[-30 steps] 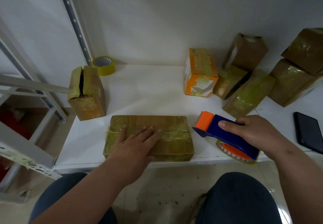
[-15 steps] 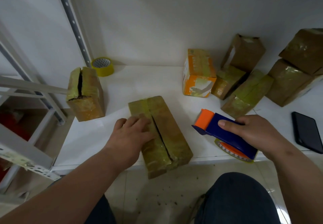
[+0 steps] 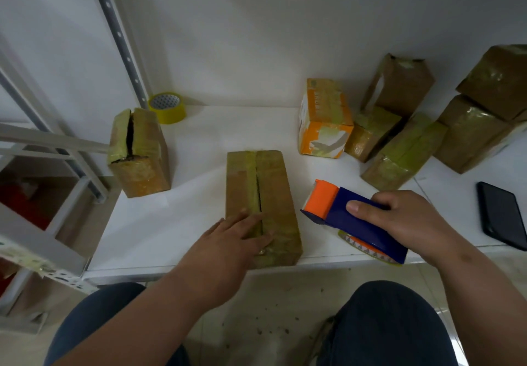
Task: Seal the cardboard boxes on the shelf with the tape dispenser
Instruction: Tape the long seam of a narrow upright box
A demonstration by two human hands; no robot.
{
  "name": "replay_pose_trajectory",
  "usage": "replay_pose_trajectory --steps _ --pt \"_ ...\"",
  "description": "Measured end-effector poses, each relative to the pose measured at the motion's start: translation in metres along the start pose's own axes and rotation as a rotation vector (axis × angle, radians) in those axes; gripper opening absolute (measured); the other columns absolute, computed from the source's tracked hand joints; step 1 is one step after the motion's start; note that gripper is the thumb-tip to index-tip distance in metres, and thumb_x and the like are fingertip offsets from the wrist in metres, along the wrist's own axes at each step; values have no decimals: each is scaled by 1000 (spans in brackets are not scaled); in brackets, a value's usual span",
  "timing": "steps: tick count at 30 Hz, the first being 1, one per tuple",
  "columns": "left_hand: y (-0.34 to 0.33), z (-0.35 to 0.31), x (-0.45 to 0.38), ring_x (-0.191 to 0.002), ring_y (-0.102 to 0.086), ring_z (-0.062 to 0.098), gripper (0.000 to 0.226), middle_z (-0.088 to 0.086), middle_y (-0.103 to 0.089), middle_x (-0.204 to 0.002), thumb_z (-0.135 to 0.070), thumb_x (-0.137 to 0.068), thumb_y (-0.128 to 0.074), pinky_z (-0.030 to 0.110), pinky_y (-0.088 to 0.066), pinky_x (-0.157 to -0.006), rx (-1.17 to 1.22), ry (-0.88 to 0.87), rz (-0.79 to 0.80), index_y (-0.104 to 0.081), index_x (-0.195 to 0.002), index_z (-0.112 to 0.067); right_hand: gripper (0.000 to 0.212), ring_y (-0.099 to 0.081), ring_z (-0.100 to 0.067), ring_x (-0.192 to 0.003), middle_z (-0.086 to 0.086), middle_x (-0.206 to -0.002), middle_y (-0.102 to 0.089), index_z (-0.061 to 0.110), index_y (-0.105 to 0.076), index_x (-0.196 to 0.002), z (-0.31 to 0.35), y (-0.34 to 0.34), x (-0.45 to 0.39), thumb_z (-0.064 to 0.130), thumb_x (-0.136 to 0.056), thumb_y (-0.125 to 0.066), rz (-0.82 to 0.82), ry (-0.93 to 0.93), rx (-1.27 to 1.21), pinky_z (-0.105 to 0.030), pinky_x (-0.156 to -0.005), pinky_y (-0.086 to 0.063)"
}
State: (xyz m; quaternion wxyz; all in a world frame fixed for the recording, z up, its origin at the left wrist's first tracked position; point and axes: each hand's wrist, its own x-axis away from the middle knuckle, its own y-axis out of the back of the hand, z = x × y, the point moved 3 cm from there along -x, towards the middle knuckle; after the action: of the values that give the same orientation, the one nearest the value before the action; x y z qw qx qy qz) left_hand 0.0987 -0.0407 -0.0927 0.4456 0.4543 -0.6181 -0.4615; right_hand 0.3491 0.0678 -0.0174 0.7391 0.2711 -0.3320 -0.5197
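Note:
A long cardboard box [image 3: 273, 186] lies lengthwise on the white shelf [image 3: 199, 148], its top seam split open down the middle. My left hand [image 3: 236, 237] rests flat on the near end of the box, fingers straight. To the right of the box, my right hand [image 3: 405, 220] grips a blue and orange tape dispenser [image 3: 339, 211], orange end pointing toward the box and yellow tape under it. A second box [image 3: 139, 154] with a gaping top seam stands at the left.
A yellow tape roll [image 3: 168, 107] sits at the back left by the shelf post [image 3: 119, 37]. An orange box [image 3: 325, 120] and several taped brown boxes [image 3: 405, 151] crowd the back right. A black phone [image 3: 502, 214] lies at the right edge. My knees are below the shelf front.
My left hand has turned the long box from crosswise to lengthwise, so the split seam now runs away from me. The dispenser hand has barely moved.

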Motion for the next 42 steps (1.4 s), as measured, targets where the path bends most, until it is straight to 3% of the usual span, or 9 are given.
replay_pose_trajectory --steps 3,7,9,11,15,18,26,36,42 --pt "11 -4 3 -149 -1 10 57 -22 -12 -159 -60 -94 -39 41 1 -120 116 36 -66 -21 -147 -51 45 -63 -8 -53 4 -63 -67 16 -63 -75 6 3 7 60 -68 -59 1 63 -8 -16 -49 -42" --pt "44 -22 5 -126 -43 1 45 -26 -46 -131 -59 -90 -48 26 -40 -102 814 258 -235 -48 -134 -47 50 -57 -8 -48 -2 -61 -65 10 -62 -71 16 4 17 59 -64 -59 18 160 -30 -16 -48 -38" --pt "55 -29 5 -111 -53 -1 50 -22 -56 -122 -65 -82 -51 18 -45 -86 1113 357 -244 -55 -126 -42 44 -55 -4 -46 1 -56 -62 11 -61 -67 23 2 21 55 -65 -62 43 198 -76 -15 -46 -39" --pt "58 -33 3 -108 -58 4 67 -14 -65 -116 -72 -66 -56 26 -48 -90 1337 417 -156 -61 -121 -35 40 -54 -1 -45 7 -51 -59 15 -59 -63 30 -1 26 53 -70 -68 76 238 -119 -12 -45 -39" --pt "53 -31 4 -81 -63 15 24 3 -71 -86 -38 -83 -68 30 -49 -76 1651 477 -51 -70 -95 -18 36 -54 0 -46 8 -51 -60 18 -59 -62 39 -8 32 53 -67 -67 119 298 -133 -12 -46 -39" --pt "48 -27 7 -75 -61 18 15 7 -68 -78 -14 -92 -62 32 -49 -73 1641 509 -108 -69 -79 -16 41 -56 -1 -49 6 -57 -63 18 -62 -64 41 -12 34 59 -63 -67 130 320 -115 -11 -47 -38" --pt "60 -17 23 -71 -66 16 18 4 -70 -76 -16 -96 -55 21 -52 -60 1171 528 -430 -66 -82 -18 45 -56 0 -52 13 -62 -62 20 -61 -69 60 -22 35 65 -64 -62 168 378 35 -13 -49 -40" --pt "49 45 44 -62 -52 14 8 4 -58 -66 -6 -91 -63 29 -49 -62 1500 754 -571 -69 -86 -5 51 -63 -7 -52 6 -63 -68 25 -68 -66 32 24 17 76 -62 -67 200 233 82 -16 -49 -41" --pt "25 37 26 -62 -52 17 7 10 -60 -68 0 -88 -65 27 -50 -58 1548 809 -493 -71 -86 -1 43 -66 -10 -55 2 -64 -70 18 -69 -73 26 31 -6 59 -60 -66 257 119 187 -21 -54 -44"
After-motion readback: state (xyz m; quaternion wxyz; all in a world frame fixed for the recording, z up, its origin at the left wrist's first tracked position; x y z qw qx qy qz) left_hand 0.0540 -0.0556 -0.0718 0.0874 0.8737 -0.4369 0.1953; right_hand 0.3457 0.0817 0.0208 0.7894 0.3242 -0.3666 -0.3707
